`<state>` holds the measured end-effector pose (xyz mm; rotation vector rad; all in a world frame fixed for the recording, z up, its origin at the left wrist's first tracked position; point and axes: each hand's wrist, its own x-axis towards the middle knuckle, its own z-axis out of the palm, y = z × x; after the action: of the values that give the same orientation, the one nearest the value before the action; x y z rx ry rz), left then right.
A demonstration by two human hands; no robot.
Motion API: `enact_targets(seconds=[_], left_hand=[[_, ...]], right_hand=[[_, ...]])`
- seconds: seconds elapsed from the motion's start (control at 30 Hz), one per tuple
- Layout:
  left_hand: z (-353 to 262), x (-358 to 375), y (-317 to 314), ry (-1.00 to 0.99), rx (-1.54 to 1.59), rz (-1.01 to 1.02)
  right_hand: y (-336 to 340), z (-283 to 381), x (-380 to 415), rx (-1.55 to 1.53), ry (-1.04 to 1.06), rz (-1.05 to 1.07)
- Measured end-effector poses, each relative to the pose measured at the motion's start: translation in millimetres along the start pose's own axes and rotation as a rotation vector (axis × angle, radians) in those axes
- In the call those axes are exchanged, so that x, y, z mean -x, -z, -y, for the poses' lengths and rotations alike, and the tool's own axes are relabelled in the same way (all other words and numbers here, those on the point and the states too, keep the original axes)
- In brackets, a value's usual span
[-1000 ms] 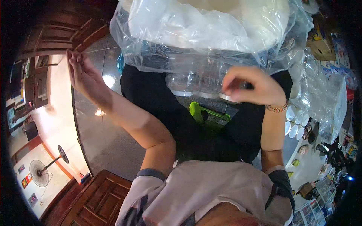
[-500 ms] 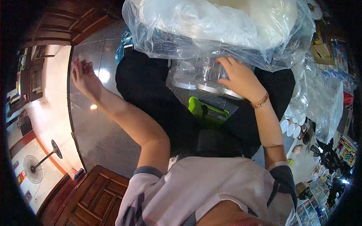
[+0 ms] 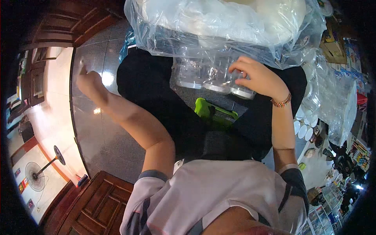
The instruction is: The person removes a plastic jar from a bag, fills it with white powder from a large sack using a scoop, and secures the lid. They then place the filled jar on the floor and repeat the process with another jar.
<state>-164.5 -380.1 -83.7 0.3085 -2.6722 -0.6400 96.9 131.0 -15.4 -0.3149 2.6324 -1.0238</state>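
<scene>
Several clear plastic jars with white lids [image 3: 217, 87] lie side by side between my knees, under the edge of a big clear plastic bag [image 3: 219, 27]. My right hand [image 3: 260, 76] is at the rightmost jar, its fingers bent and apart over the jar's side. Out to the left, above the dark floor, my left hand [image 3: 92, 83] is raised away from the jars. Its fingers look blurred, and whether they hold anything is unclear. Below the jars a bright green object [image 3: 215, 111] rests between my legs.
Dark tiled floor [image 3: 113, 145] stretches along the left. At the right are more bagged clear containers [image 3: 333, 102], round white lids [image 3: 303, 131] and cardboard boxes [image 3: 333, 49]. A wooden door panel [image 3: 98, 207] is at the lower left, with a standing fan [image 3: 35, 176] beyond it.
My right hand has shifted slightly right, its fingers more bent. The jars have separated a little. My left hand's fingers have changed from spread to more folded.
</scene>
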Motion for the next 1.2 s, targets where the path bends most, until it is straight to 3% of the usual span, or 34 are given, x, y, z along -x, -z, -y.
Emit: enact_targets(seconds=[0.07,0.1,0.27,0.33,0.37,0.4,0.47,0.57,0.67,0.7,0.77,0.83,0.9,0.93,0.97,1.03,1.13,1.2], left_hand=[[-6,8,-7,-0.012,-0.302,-0.004],[-38,25,0,0.015,-0.503,0.016],[-218,144,58,-0.17,0.182,0.213],[-244,194,44,-0.341,0.222,0.489],[-242,217,28,-0.45,0.378,0.53],[-238,241,14,-0.49,0.31,0.464],[-232,255,-6,-0.351,0.372,0.408],[-236,230,10,-0.241,0.421,0.464],[-211,201,9,-0.291,0.533,0.465],[-219,201,20,-0.073,0.582,0.536],[-218,210,12,-0.368,0.323,0.286],[-217,212,12,-0.578,0.217,0.082],[-217,207,19,-0.538,0.239,0.051],[-217,206,27,-0.518,0.246,0.038],[-217,207,37,-0.486,0.213,0.113],[-235,222,57,-0.643,0.37,0.288],[-261,262,68,-0.953,0.559,0.735],[-248,280,49,-1.03,0.357,0.754]], right_hand=[[-3,-2,6,0.073,0.1,-0.19],[-3,-5,10,0.07,0.063,-0.188],[14,-10,26,-0.092,-0.112,-0.083],[33,9,33,-0.182,-0.134,-0.021],[39,13,34,-0.224,-0.144,0.007],[39,9,37,-0.184,-0.163,-0.009],[39,-5,46,-0.099,-0.207,-0.036],[18,-23,59,0.033,-0.164,-0.271],[-2,-27,68,0.222,-0.238,-0.354],[3,-23,66,0.187,-0.356,-0.219],[22,-10,60,0.112,-0.59,0.061],[31,-14,69,0.121,-0.23,0.078],[30,-17,70,0.03,0.118,-0.029],[28,-17,70,-0.007,0.16,0.024],[28,-16,67,-0.043,0.202,0.074],[25,-15,65,-0.102,0.219,0.156],[20,-7,59,-0.341,-0.142,0.428],[9,3,52,-0.203,-0.118,0.353]])
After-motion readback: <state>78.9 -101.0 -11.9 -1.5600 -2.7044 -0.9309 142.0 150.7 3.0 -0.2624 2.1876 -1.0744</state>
